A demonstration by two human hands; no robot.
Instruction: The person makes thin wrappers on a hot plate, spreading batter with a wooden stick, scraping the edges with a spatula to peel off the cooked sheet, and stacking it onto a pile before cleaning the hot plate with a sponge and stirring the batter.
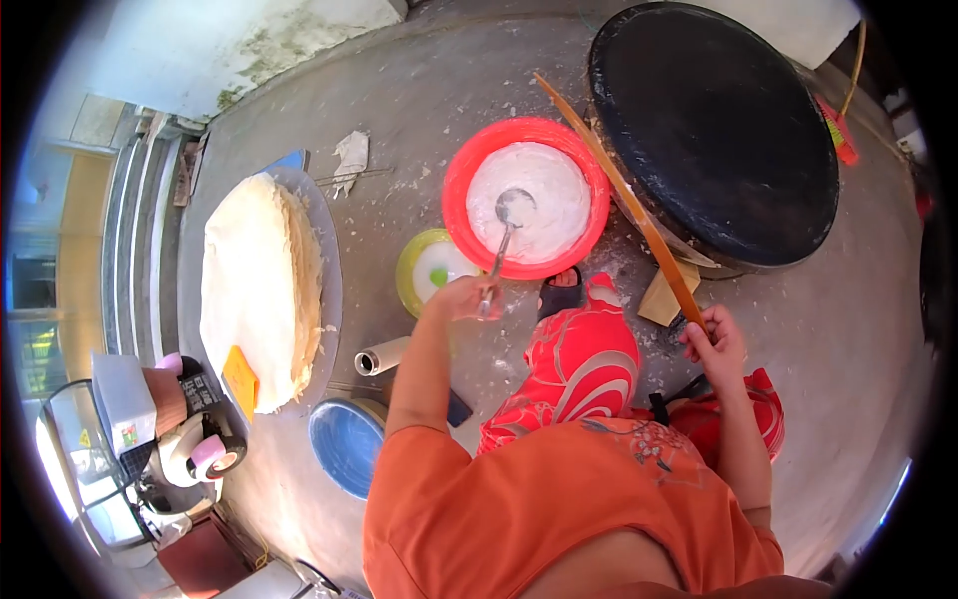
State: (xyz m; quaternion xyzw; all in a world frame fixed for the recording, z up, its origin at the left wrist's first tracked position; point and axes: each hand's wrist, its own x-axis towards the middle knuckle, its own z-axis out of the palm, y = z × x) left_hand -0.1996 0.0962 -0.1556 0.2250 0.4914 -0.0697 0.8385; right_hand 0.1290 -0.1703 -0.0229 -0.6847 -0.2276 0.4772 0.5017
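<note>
My left hand [471, 299] is closed around the handle of a metal ladle [506, 240]. The ladle's bowl rests in thick white batter [559, 195] inside a red basin [457, 170]. In my right hand [717, 345] is one end of a long, thin wooden strip [639, 215]. It slants up and left, between the basin and a large round black griddle [714, 130], overlapping the griddle's near edge. Beside the red basin stands a yellow-green bowl [404, 275] with whitish liquid and a green item in it.
At left, a tall stack of thin pale flatbreads [249, 290] lies on a round board [329, 270], an orange scraper [239, 379] on top. A blue basin [344, 449] and a cylindrical tube [381, 356] are near my left arm. A scooter [190, 449] stands at lower left.
</note>
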